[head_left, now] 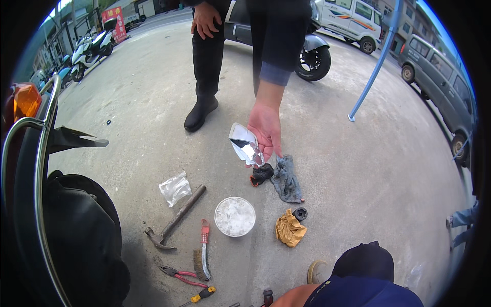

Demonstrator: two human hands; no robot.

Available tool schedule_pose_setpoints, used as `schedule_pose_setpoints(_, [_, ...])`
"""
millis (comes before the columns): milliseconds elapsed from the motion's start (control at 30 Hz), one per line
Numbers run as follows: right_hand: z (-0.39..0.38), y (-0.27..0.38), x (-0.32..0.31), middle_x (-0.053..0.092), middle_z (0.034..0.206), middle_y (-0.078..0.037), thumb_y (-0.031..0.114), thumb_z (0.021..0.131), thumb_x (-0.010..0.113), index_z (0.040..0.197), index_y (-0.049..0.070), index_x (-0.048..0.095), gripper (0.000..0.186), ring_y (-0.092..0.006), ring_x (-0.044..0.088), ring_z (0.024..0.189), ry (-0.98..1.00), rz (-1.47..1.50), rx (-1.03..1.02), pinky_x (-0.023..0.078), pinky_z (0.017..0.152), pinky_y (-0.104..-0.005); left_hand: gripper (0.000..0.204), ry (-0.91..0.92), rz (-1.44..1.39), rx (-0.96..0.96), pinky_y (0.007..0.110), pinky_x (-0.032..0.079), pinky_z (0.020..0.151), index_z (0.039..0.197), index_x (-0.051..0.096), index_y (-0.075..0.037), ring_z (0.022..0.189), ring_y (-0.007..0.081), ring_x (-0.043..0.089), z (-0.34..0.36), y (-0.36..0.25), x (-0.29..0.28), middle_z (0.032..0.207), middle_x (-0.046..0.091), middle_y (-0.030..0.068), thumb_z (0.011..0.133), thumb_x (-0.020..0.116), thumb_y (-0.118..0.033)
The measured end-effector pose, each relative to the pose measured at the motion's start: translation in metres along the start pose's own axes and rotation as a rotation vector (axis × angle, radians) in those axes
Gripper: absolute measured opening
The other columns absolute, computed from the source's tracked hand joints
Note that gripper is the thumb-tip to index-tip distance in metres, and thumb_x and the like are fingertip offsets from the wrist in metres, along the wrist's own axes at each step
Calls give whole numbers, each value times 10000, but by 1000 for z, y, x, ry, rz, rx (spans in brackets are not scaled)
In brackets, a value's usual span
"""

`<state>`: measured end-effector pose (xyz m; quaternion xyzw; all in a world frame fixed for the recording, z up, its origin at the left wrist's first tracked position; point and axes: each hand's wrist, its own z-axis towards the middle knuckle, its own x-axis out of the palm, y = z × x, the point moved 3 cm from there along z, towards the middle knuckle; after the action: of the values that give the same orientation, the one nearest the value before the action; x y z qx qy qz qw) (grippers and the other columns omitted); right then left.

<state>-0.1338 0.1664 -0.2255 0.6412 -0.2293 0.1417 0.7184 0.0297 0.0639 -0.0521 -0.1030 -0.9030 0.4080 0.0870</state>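
Reaching down from a dark sleeve, a standing person's hand (265,130) grips a crumpled silver foil pouch (244,144) between thumb and fingers. The pouch hangs in the air above the concrete ground (358,169), over a dark black-and-red glove (262,174) and a grey rag (286,180) that lie touching each other. That person's other hand (204,19) rests loosely curled at the hip. Our own two hands do not show anywhere in the head view.

As we judge it, the work is at an early stage. The pouch is up off the ground and its top edge looks torn open, though we cannot tell whether anything is inside. The round white plastic tub (235,216) stands lidless near the middle, with pale contents showing. Everything else lies unheld:

- a rusty claw hammer (174,220) beside a clear plastic bag (175,188)
- a red-handled wire brush (203,250)
- red-handled pliers (179,275)
- a yellow-handled screwdriver (202,294)

Right of the tub, a small black socket (299,213) touches a crumpled tan paper wad (289,230).

A crouching person in a dark cap (364,262) fills the lower edge, with no hand in sight. The dark rear of a scooter (76,225) with a chrome rail stands at our left, apart from the tools.
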Motion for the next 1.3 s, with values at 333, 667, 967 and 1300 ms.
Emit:
schedule_pose_setpoints(333, [-16, 39, -50, 708, 1103, -108, 310, 864, 795, 1354, 77, 623, 569, -170, 637, 1010, 3, 20, 93, 518, 934, -370, 361, 213, 168, -22, 434, 488, 1014, 1195, 566, 16, 1087, 272, 618, 0, 8, 35, 1156, 643, 138, 1026, 628, -296])
schedule_pose_setpoints(667, [-15, 43, -65, 709, 1094, -82, 216, 845, 819, 1335, 67, 629, 546, -194, 650, 1011, 47, 56, 131, 529, 920, -367, 486, 293, 257, -39, 431, 516, 981, 1266, 562, 46, 1108, 282, 633, 8, 16, 32, 1205, 653, 164, 993, 689, -335])
schedule_pose_setpoints(967, [-28, 91, -62, 729, 1099, -61, 223, 785, 913, 1254, 41, 670, 559, -174, 637, 1064, 77, 118, 203, 519, 961, -352, 656, 244, 666, -104, 431, 514, 946, 1328, 515, 29, 923, 260, 644, 24, 34, -6, 1050, 693, 141, 925, 770, -421])
schedule_pose_setpoints(1300, [-48, 146, -100, 687, 869, -60, 94, 848, 835, 1071, 11, 691, 278, -162, 643, 676, -117, 49, 326, 549, 648, -335, 240, 182, 786, -17, 319, 559, 779, 1167, 624, 27, 873, 197, 695, 99, 57, -44, 1002, 717, 126, 994, 681, -128])
